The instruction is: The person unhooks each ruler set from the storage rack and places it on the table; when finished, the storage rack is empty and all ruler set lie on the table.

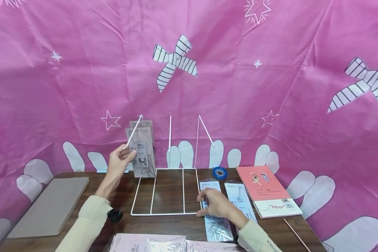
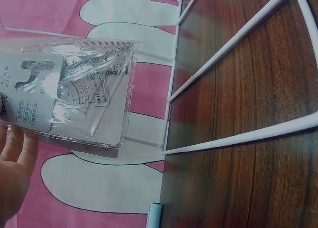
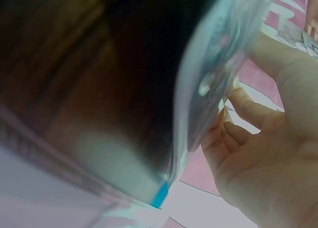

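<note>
A white wire rack (image 1: 167, 190) stands on the dark wooden table (image 1: 176, 224), its upright prongs against the pink cloth. My left hand (image 1: 121, 159) holds a clear ruler-set pack (image 1: 141, 150) upright at the rack's left end, with another pack behind it. In the left wrist view the pack (image 2: 74, 94) shows rulers and a protractor, my fingers (image 2: 15, 158) lie under it, and the rack (image 2: 238, 39) is beside it. My right hand (image 1: 214, 203) grips a similar pack (image 1: 217, 227) lying flat right of the rack. The blurred right wrist view shows fingers (image 3: 248, 138) pinching that pack's edge (image 3: 213, 74).
Another flat pack (image 1: 240, 199), a pink notebook (image 1: 267, 190) and a blue tape roll (image 1: 219, 172) lie to the right. A brown board (image 1: 50, 206) lies at the left. More packs (image 1: 151, 243) sit at the near edge, and a thin stick (image 1: 296, 234) at the right.
</note>
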`<control>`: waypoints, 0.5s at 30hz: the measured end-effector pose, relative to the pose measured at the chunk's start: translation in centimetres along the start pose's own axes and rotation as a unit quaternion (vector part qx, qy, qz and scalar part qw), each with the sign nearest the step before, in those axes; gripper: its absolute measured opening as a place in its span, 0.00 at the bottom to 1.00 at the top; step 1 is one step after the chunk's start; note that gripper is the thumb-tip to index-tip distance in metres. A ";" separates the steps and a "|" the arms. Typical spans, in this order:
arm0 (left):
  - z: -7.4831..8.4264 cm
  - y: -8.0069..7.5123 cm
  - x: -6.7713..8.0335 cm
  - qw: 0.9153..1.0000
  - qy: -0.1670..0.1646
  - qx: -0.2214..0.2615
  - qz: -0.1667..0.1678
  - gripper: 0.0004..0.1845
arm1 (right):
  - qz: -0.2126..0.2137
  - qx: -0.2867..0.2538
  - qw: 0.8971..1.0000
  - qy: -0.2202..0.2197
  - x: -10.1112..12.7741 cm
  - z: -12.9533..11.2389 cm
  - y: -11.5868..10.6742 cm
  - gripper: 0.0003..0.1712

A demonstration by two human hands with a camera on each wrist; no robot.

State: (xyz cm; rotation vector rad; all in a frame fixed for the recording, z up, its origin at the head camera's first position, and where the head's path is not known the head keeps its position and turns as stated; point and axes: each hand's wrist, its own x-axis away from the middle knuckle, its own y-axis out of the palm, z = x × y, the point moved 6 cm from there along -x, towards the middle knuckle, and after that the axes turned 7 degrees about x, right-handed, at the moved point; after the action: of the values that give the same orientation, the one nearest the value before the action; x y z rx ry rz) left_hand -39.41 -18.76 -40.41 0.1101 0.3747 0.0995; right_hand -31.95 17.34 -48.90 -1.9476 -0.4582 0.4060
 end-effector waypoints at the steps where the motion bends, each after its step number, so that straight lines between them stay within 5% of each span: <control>1: 0.1 0.0 0.1 1.000 0.002 0.002 -0.003 0.15 | -0.001 -0.001 1.000 0.001 0.0 0.0 0.0 0.24; 15: 1.3 -0.9 3.3 1.000 0.003 0.001 -0.013 0.10 | 0.000 -0.007 1.000 0.003 0.1 -0.2 -0.2 0.24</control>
State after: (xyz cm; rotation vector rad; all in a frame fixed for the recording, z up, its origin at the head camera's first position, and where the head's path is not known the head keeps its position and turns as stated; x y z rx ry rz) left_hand -35.86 -19.41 -40.52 0.1067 0.3817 0.0747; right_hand -31.80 17.32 -48.70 -1.9614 -0.4580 0.3966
